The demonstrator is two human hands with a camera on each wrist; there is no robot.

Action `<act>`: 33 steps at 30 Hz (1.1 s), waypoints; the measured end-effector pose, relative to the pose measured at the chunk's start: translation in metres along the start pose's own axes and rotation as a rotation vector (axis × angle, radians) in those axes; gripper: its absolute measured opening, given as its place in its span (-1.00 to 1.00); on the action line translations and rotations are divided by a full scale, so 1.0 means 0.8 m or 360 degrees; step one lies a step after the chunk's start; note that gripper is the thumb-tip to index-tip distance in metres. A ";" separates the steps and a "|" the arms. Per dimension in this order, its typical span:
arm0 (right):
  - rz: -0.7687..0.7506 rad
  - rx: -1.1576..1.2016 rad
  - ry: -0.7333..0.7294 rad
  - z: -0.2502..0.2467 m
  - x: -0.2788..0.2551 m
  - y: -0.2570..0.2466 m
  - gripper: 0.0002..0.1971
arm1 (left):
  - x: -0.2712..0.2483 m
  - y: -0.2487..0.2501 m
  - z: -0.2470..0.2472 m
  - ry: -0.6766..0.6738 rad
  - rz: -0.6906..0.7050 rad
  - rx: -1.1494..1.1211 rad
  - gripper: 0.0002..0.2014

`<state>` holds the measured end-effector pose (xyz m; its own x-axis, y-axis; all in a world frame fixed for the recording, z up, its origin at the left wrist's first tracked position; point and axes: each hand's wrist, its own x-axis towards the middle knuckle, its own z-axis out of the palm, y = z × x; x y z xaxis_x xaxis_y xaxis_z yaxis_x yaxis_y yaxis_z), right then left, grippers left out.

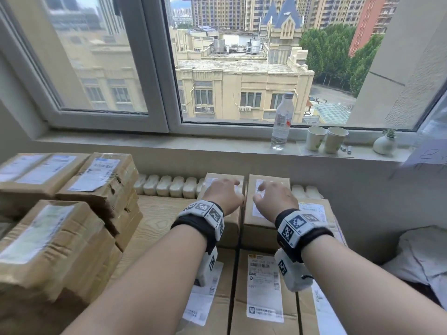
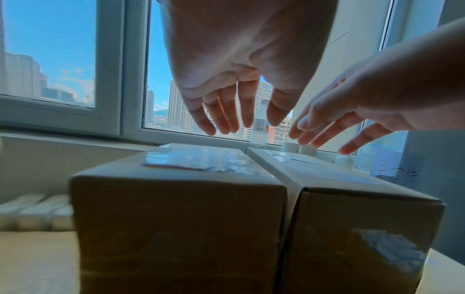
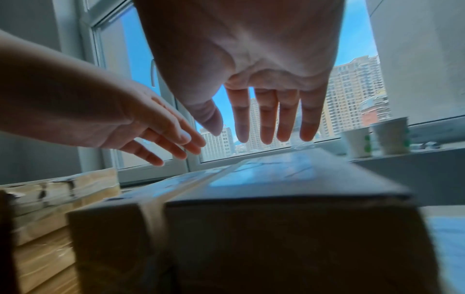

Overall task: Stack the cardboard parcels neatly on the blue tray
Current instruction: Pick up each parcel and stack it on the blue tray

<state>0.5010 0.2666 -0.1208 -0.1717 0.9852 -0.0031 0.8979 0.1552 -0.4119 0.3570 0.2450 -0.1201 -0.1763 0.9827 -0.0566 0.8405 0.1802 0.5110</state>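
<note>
Two brown cardboard parcels stand side by side on a lower layer of parcels [image 1: 263, 308]: the left one [image 1: 229, 226] and the right one [image 1: 260, 229], both with white labels. My left hand [image 1: 227, 189] hovers over the left parcel [image 2: 176, 208] with straight, spread fingers [image 2: 247, 111] and holds nothing. My right hand [image 1: 268, 193] hovers over the right parcel [image 3: 289, 228] in the same way, its fingers [image 3: 268, 119] straight. In the wrist views neither hand touches the tops. No blue tray shows; the parcels cover what lies beneath them.
Several taped parcel stacks [image 1: 79, 197] fill the left of the wooden table [image 1: 154, 221]. A radiator [image 1: 169, 186] runs behind the table. On the window sill stand a water bottle [image 1: 281, 124], two paper cups [image 1: 326, 139] and a small white vase [image 1: 384, 143]. White cloth [image 1: 420, 257] lies at the right.
</note>
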 end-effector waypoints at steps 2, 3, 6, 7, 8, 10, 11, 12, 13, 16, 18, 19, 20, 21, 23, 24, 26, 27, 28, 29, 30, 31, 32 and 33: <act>-0.0089 0.0025 -0.0010 0.014 -0.011 -0.019 -0.67 | -0.018 -0.020 -0.008 0.0052 -0.0053 0.0040 -0.54; -0.0086 0.0023 0.0006 0.014 -0.014 -0.023 -0.68 | -0.020 -0.022 -0.011 0.0068 -0.0052 0.0047 -0.56; -0.0113 0.0007 0.0017 0.023 -0.027 -0.045 -0.71 | -0.040 -0.043 -0.026 0.0097 -0.0113 0.0033 -0.57; -0.0126 0.0008 -0.0003 0.025 -0.031 -0.054 -0.72 | -0.047 -0.050 -0.033 0.0112 -0.0130 0.0042 -0.57; -0.0150 0.0008 -0.0023 0.026 -0.035 -0.064 -0.72 | -0.055 -0.058 -0.042 0.0134 -0.0144 0.0045 -0.58; -0.0201 0.0000 -0.0053 0.028 -0.045 -0.086 -0.72 | -0.069 -0.078 -0.058 0.0189 -0.0168 0.0003 -0.61; -0.0227 0.0001 -0.0068 0.030 -0.050 -0.097 -0.72 | -0.076 -0.088 -0.067 0.0214 -0.0180 -0.0022 -0.62; -0.0250 0.0003 -0.0075 0.032 -0.056 -0.109 -0.72 | -0.085 -0.097 -0.075 0.0241 -0.0188 -0.0039 -0.62; -0.0267 0.0008 -0.0086 0.035 -0.063 -0.123 -0.73 | -0.094 -0.107 -0.085 0.0269 -0.0199 -0.0050 -0.63; -0.0314 0.0035 -0.0114 0.051 -0.085 -0.166 -0.76 | -0.121 -0.144 -0.108 0.0328 -0.0226 -0.0089 -0.65; -0.0326 0.0030 -0.0141 0.065 -0.103 -0.197 -0.77 | -0.144 -0.171 -0.125 0.0332 -0.0254 -0.0085 -0.65; -0.0326 0.0027 -0.0161 0.073 -0.111 -0.211 -0.77 | -0.155 -0.185 -0.134 0.0332 -0.0265 -0.0077 -0.66; -0.0326 0.0025 -0.0173 0.080 -0.121 -0.226 -0.77 | -0.165 -0.199 -0.143 0.0340 -0.0268 -0.0073 -0.66; -0.0323 0.0023 -0.0184 0.088 -0.130 -0.241 -0.77 | -0.176 -0.214 -0.153 0.0353 -0.0266 -0.0072 -0.66; -0.0315 0.0008 -0.0196 0.100 -0.147 -0.267 -0.76 | -0.197 -0.243 -0.172 0.0384 -0.0270 -0.0082 -0.65; -0.0313 0.0004 -0.0205 0.108 -0.156 -0.280 -0.77 | -0.208 -0.259 -0.180 0.0395 -0.0283 -0.0106 -0.66; -0.0310 0.0010 -0.0232 0.123 -0.174 -0.305 -0.77 | -0.229 -0.291 -0.196 0.0417 -0.0302 -0.0155 -0.68; -0.0306 0.0020 -0.0243 0.131 -0.182 -0.317 -0.77 | -0.239 -0.307 -0.202 0.0433 -0.0308 -0.0166 -0.68; -0.0296 0.0032 -0.0246 0.139 -0.190 -0.327 -0.76 | -0.249 -0.323 -0.209 0.0448 -0.0313 -0.0170 -0.68; -0.0283 0.0041 -0.0242 0.148 -0.197 -0.336 -0.75 | -0.258 -0.339 -0.216 0.0458 -0.0326 -0.0178 -0.68; -0.0267 0.0043 -0.0233 0.155 -0.204 -0.344 -0.74 | -0.267 -0.355 -0.221 0.0463 -0.0349 -0.0189 -0.67; -0.0251 0.0040 -0.0225 0.164 -0.210 -0.351 -0.72 | -0.274 -0.371 -0.227 0.0466 -0.0381 -0.0207 -0.66; -0.0230 0.0049 -0.0223 0.171 -0.216 -0.357 -0.71 | -0.281 -0.386 -0.231 0.0473 -0.0412 -0.0227 -0.65; -0.0199 0.0081 -0.0226 0.178 -0.220 -0.362 -0.70 | -0.286 -0.399 -0.235 0.0486 -0.0439 -0.0246 -0.66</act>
<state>0.2136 0.0374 -0.1309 -0.3394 0.9376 -0.0757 0.8449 0.2685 -0.4626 0.0327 -0.0450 -0.1092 -0.5462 0.8369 0.0358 0.6584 0.4025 0.6360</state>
